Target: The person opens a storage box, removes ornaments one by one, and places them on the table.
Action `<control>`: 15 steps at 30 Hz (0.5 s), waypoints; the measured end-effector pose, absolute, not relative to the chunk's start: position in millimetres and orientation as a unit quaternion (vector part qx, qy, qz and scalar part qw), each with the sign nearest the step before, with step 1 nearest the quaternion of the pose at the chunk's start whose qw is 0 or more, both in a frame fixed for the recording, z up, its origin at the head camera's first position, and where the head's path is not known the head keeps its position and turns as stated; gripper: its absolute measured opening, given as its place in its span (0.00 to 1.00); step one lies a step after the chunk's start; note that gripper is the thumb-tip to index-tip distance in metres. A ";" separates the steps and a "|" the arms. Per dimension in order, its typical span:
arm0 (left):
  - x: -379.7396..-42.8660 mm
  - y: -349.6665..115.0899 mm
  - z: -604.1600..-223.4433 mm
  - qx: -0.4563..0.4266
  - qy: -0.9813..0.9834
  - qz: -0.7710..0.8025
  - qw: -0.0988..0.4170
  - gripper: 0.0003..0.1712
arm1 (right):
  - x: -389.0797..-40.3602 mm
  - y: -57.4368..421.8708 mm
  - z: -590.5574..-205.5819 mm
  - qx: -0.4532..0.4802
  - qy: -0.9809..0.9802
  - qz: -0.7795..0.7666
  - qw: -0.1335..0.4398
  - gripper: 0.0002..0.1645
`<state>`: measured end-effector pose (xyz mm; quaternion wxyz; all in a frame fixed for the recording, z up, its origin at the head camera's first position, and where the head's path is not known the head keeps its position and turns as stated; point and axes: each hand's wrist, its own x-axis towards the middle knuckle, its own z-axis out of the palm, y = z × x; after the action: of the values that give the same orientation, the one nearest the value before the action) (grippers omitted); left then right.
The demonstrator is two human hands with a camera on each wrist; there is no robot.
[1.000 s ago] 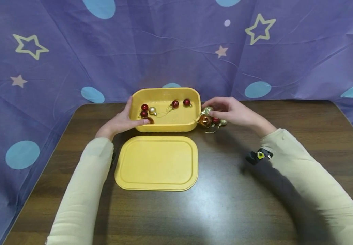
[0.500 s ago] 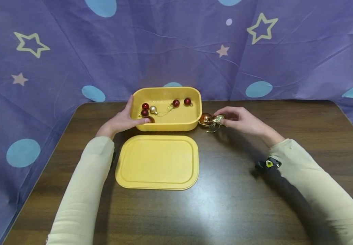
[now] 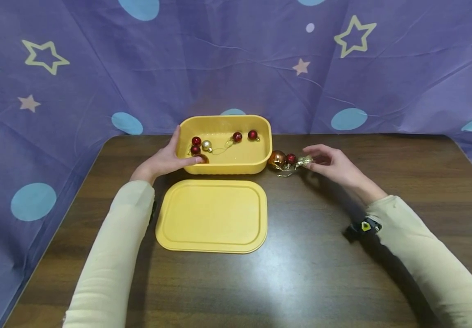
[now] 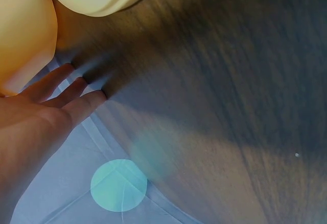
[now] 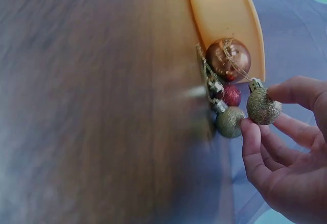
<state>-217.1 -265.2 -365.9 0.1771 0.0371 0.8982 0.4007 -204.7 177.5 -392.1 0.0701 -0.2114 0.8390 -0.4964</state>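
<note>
In the head view, my left hand holds the left end of a yellow plastic box, thumb over the front rim and fingers along the outside. Its straight fingers also show beside the box wall in the left wrist view. My right hand pinches a gold glitter Christmas bauble between thumb and fingertips. Close under it lie a second gold bauble, a small red bauble and a larger copper bauble, against the box's right end. Their gold strings run together.
Inside the box are several baubles, among them a dark red bauble, a pale gold bauble and a copper one partly behind the thumb. A yellow lid lies flat before the box on the wooden table. A purple curtain hangs behind.
My right hand has moved right, away from the box, with the gold bauble in its fingers. The red bauble beside the copper one has come into sight. The left hand stays on the box.
</note>
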 end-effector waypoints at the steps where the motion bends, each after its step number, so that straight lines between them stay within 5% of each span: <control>1: -217.1 -265.0 -365.7 0.036 0.899 0.399 0.176 0.70 | -204.3 179.0 -393.1 -0.201 0.839 -0.500 0.074 0.26; 8: -217.9 -264.6 -365.0 0.032 0.901 0.395 0.179 0.69 | -202.8 186.8 -400.1 -0.139 0.832 -0.528 0.100 0.29; 15: -219.3 -265.9 -367.0 0.041 0.896 0.405 0.175 0.69 | -208.9 192.7 -407.2 -0.159 0.848 -0.499 0.082 0.19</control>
<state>-219.3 -265.9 -367.0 0.1752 0.0406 0.8965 0.4050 -208.9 192.7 -407.2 0.0823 -0.1587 0.8478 -0.4992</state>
